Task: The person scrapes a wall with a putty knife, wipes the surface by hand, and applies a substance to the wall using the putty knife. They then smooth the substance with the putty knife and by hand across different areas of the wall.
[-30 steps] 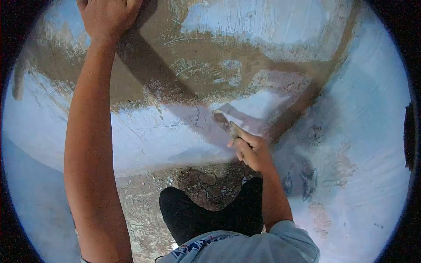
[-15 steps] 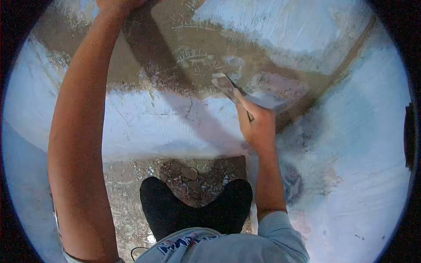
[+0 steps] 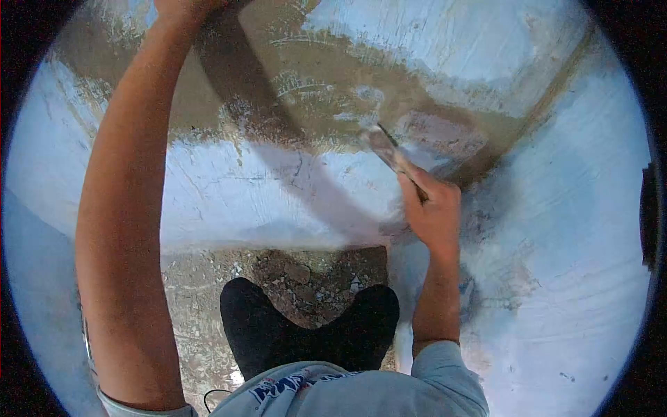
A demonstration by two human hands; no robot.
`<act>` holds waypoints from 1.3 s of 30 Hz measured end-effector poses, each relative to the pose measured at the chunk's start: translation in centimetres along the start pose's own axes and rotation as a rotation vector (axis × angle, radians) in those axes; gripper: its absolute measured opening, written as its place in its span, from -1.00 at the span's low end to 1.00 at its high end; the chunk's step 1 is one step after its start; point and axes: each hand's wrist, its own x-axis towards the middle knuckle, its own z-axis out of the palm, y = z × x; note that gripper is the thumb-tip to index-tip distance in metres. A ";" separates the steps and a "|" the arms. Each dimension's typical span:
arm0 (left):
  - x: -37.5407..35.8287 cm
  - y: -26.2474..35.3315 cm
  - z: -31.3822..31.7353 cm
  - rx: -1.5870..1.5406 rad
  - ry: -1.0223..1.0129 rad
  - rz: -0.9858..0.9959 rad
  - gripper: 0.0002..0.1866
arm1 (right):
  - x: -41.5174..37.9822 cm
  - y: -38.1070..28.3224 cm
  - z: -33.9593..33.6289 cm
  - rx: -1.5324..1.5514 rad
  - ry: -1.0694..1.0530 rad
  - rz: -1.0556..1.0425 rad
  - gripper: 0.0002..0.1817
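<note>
My right hand (image 3: 435,210) is closed around a scraper (image 3: 386,149), its flat blade tilted up and to the left. The blade overlaps the lower edge of a brown bare patch (image 3: 333,104) on the wall, where pale blue paint (image 3: 236,191) begins. Close to the blade's right side is a pinkish rough spot (image 3: 445,132). My left arm stretches up along the left side, and my left hand (image 3: 191,7) is at the top edge of the view over the brown area. Its fingers are mostly cut off by the frame.
A wall corner (image 3: 549,97) runs down diagonally on the right, with a second pale blue wall (image 3: 570,229) beyond it. Loose paint chips and debris (image 3: 299,274) lie on the floor in front of my dark-clad legs (image 3: 309,340). An arm's shadow (image 3: 271,104) crosses the wall.
My right hand and the scraper have shifted right and a little down along the wall. My left arm stays nearly where it was.
</note>
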 end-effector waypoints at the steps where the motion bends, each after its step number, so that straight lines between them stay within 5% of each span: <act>1: 0.2 -0.1 -0.1 0.003 -0.014 -0.006 -0.44 | 0.1 0.5 0.1 0.002 -0.004 0.003 -0.68; 4: -0.2 0.5 -0.3 -0.014 -0.044 -0.022 -0.45 | 1.6 -0.9 1.9 -0.079 -0.115 0.045 -0.67; 11: 0.2 0.0 -0.2 0.009 -0.041 -0.006 -0.45 | -0.1 0.3 -0.7 0.013 -0.002 0.017 -0.68; 14: -0.1 0.2 -0.2 0.002 -0.046 0.002 -0.45 | 1.9 -2.8 0.1 -0.226 -0.196 0.111 -0.70; 17: -0.1 0.4 -0.7 -0.013 -0.069 -0.007 -0.45 | 0.9 -2.0 -0.5 -0.096 -0.149 0.029 -0.70; 20: 0.3 0.3 -0.2 0.004 -0.044 -0.023 -0.45 | -0.4 -0.2 -2.1 0.050 -0.087 0.226 -0.69; 26: 0.2 0.3 -0.5 -0.043 -0.063 -0.022 -0.44 | 0.6 -0.9 0.7 -0.038 -0.125 0.026 -0.69; 32: 0.3 0.7 -0.6 -0.047 -0.066 -0.029 -0.44 | 1.2 -1.5 0.9 -0.088 -0.153 0.170 -0.69; 36: 0.3 0.6 -0.7 -0.052 -0.067 -0.027 -0.44 | 0.2 -0.7 0.7 -0.071 -0.113 -0.009 -0.65; 39: 0.2 0.7 -0.5 -0.030 -0.059 -0.031 -0.44 | -0.7 0.2 -0.6 0.057 -0.037 0.117 -0.68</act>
